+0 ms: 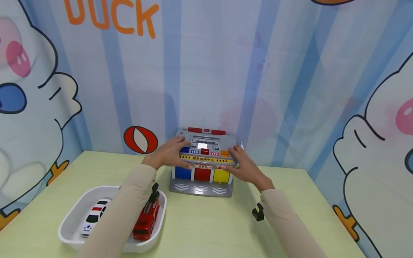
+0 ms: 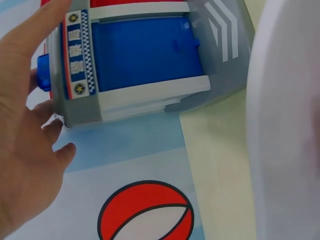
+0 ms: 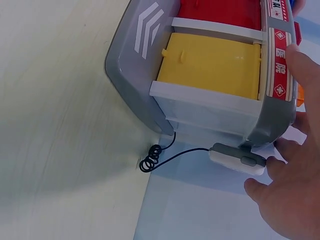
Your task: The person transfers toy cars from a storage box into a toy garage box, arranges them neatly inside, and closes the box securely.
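A grey toy garage [image 1: 202, 146] with blue, red and yellow doors stands at the back of the table against the curtain. My left hand [image 1: 169, 152] holds the left end of its roof, thumb at the front edge and other fingers over the top and side. At the right end, my right hand [image 1: 246, 166] grips the roof the same way. The blue door [image 2: 147, 52] is down in the left wrist view, and so is the yellow door [image 3: 212, 65] in the right wrist view. A white and grey handset [image 3: 236, 159] on a coiled black cord hangs at the garage's right side.
A white tub [image 1: 72, 208] sits at the table's front left, partly behind my left sleeve. Inside are a white toy police car [image 1: 93, 216] and a red toy fire truck [image 1: 145, 224]. A printed curtain [image 1: 206, 71] rises behind the pale green table [image 1: 206, 225].
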### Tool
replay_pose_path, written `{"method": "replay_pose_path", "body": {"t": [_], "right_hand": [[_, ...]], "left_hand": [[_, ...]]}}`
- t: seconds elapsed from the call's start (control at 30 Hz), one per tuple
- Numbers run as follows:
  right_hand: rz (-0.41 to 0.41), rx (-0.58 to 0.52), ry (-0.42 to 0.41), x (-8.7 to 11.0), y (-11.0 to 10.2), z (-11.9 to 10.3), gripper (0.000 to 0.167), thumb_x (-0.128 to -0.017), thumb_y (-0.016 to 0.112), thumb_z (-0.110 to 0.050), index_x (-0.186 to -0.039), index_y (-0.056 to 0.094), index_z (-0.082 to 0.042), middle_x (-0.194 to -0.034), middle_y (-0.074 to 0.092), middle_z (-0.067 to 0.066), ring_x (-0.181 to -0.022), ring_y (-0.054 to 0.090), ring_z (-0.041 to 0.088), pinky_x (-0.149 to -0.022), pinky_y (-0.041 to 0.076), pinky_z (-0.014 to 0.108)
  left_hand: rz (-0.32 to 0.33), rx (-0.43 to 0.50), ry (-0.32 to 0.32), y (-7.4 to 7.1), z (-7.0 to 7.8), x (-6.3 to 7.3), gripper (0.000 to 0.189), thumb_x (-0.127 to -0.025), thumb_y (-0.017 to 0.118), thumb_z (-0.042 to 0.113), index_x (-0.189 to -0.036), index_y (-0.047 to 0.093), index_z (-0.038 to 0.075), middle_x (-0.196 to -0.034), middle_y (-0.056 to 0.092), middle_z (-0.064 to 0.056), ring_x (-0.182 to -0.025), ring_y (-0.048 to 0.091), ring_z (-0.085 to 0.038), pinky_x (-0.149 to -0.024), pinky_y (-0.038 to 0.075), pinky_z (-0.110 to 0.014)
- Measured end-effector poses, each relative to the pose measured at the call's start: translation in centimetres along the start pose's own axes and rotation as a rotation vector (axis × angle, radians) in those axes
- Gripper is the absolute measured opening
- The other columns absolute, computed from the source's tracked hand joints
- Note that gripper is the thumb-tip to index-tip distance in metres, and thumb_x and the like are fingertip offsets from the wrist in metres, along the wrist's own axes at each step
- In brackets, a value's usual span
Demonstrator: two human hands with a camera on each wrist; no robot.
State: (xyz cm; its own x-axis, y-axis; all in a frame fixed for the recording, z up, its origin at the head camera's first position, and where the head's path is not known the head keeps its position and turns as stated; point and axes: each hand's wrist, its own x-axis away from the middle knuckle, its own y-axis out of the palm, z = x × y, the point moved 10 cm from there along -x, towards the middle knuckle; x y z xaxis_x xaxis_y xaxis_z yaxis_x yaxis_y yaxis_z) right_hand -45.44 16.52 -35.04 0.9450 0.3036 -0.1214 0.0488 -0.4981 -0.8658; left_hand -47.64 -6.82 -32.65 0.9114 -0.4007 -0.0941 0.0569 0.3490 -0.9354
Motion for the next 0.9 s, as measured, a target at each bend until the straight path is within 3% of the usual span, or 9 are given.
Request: {"method": "replay_pose_path", "body": {"t": [0.5,0.9], "right_hand": [[0.005,0.022,-0.004,-0.5,0.4,-0.2,0.083,-0.092,0.065,-0.051,-0.158,0.029,-0.015,-0.170,0.007,0.013,-0.155,0.012,0.041,-0.118,0.026,0.065],[0.079,0.112,-0.032,-1.1,0.4,-0.3,0.075,-0.099,0.049,-0.055,-0.157,0.031,-0.012,-0.169,0.013,0.013,-0.155,0.009,0.040,-0.120,0.019,0.065]], "left_hand": [[0.028,0.022,-0.010,0.9,-0.4,-0.6,0.093,-0.073,0.082,0.054,-0.150,0.046,0.016,-0.167,0.020,-0.013,-0.154,0.015,-0.038,-0.116,0.031,-0.063],[0.017,0.044,-0.014,1.0,-0.3,-0.5,0.091,-0.074,0.082,0.052,-0.150,0.046,0.018,-0.168,0.017,-0.011,-0.154,0.015,-0.036,-0.114,0.035,-0.062]]}}
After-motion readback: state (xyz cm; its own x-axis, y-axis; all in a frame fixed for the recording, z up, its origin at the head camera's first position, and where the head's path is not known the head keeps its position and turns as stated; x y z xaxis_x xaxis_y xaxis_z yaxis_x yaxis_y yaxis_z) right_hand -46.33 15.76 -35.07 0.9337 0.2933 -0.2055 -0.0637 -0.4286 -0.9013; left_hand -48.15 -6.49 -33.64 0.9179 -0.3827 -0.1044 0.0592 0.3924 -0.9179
